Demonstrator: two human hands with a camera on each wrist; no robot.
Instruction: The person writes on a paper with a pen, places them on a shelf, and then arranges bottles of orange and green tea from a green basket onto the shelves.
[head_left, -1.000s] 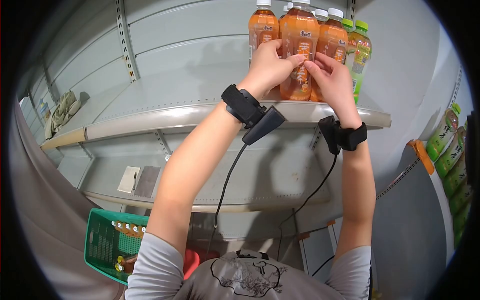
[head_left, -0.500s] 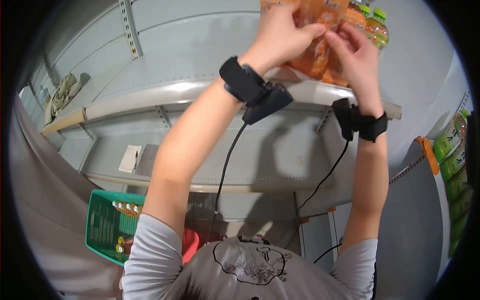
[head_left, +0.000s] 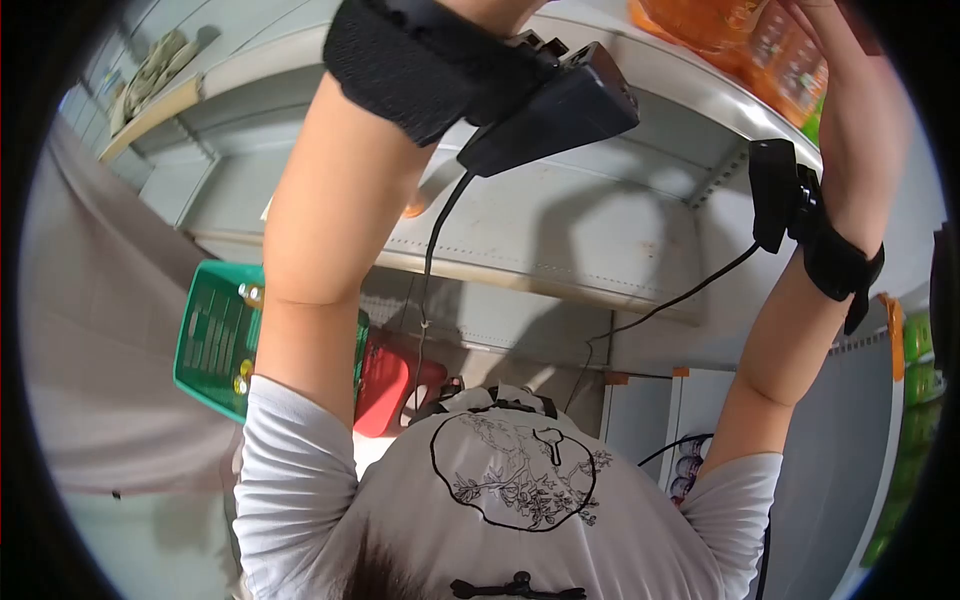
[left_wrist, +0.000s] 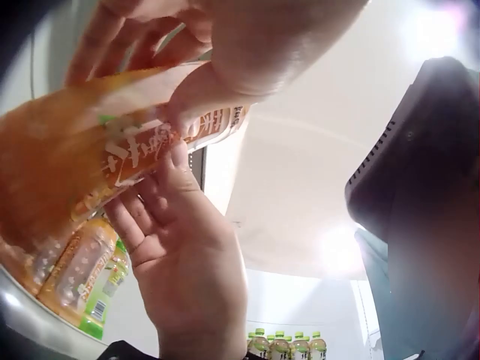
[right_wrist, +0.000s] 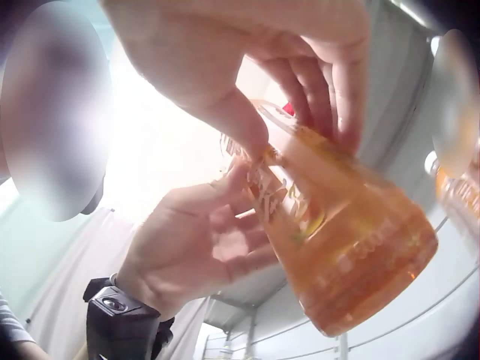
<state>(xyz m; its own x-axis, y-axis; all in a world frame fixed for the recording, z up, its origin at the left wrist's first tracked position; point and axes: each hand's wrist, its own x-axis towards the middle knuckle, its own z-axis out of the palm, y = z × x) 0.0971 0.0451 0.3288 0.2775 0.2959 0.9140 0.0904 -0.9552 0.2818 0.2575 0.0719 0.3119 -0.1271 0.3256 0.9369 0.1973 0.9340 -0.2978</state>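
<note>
An orange drink bottle (head_left: pixel 700 22) shows only partly at the top of the head view. In the left wrist view the bottle (left_wrist: pixel 94 154) lies tilted between both hands: the left hand (left_wrist: pixel 259 45) grips it from above, thumb on the label, and the right hand (left_wrist: pixel 195 262) holds it from below, thumb beside the other thumb. From the right wrist, the right hand (right_wrist: pixel 262 60) is at the top and the left hand (right_wrist: pixel 187 244) at the lower left, both on the bottle (right_wrist: pixel 352 240). Only the wrist of the left hand shows in the head view.
More orange bottles (left_wrist: pixel 79 274) stand on the upper shelf (head_left: pixel 690 80) behind the held one. A lower shelf (head_left: pixel 520 275) runs beneath. A green basket (head_left: pixel 215 340) and a red object (head_left: pixel 385 385) are at the lower left. Green-labelled bottles (head_left: pixel 920 385) stand far right.
The head view has tipped downward. Both hands and the held bottle have moved up towards its top edge, the bottle now larger and tilted away from the shelf.
</note>
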